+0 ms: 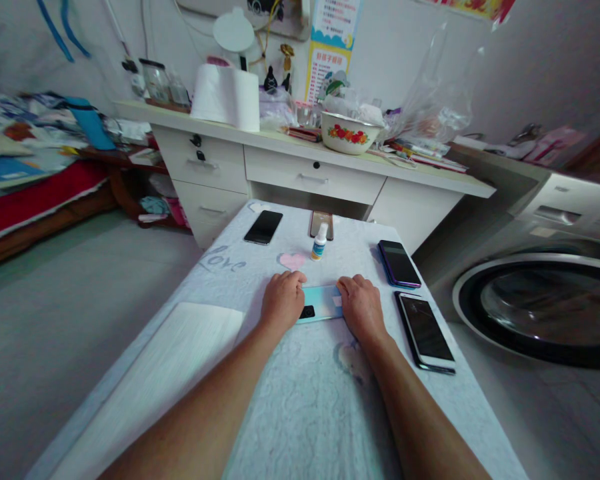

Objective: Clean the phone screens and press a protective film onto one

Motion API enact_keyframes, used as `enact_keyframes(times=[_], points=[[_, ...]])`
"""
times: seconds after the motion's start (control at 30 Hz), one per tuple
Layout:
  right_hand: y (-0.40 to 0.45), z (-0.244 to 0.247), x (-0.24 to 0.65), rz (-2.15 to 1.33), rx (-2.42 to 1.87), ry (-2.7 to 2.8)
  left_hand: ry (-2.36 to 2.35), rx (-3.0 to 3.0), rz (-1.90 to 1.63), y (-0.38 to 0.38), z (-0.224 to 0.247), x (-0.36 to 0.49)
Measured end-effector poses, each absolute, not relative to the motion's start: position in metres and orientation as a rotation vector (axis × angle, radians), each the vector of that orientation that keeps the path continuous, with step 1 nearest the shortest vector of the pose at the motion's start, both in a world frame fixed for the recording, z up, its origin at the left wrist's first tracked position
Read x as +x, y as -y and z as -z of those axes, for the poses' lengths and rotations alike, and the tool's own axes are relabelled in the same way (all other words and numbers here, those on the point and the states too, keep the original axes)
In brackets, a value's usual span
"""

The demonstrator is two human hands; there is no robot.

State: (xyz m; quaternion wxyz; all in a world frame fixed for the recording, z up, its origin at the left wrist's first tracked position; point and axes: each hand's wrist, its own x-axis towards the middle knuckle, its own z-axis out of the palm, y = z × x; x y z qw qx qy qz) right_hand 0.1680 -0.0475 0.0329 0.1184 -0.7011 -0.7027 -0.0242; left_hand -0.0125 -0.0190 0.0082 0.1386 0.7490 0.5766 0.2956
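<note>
A light-blue smartphone (323, 303) lies sideways on the cloth-covered table (300, 400), its back and black camera block facing up. My left hand (283, 301) grips its left end, fingers curled over the edge. At the opposite end my right hand (363, 307) is closed on the phone, near a pale patch on its back. Something small and orange shows by the right fingertips, too small to name. Just beyond the phone stands a small white spray bottle (319, 243) with a blue and yellow label. Behind the bottle lies a phone case or phone (322, 225).
A black phone (264, 227) lies at the far left of the table. Two more phones, one dark (399, 264) and one white-framed (425, 332), lie along the right edge. A white sheet (180, 373) covers the left side. Beyond are a cluttered desk (310, 177) and a washing machine (545, 267).
</note>
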Motion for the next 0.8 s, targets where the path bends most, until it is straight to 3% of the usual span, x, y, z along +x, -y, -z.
enact_keyframes(times=[0.8], points=[[0.054, -0.037, 0.158, -0.004, -1.860, 2.172, -1.675, 2.177, -0.861, 0.020, -0.010, -0.012]])
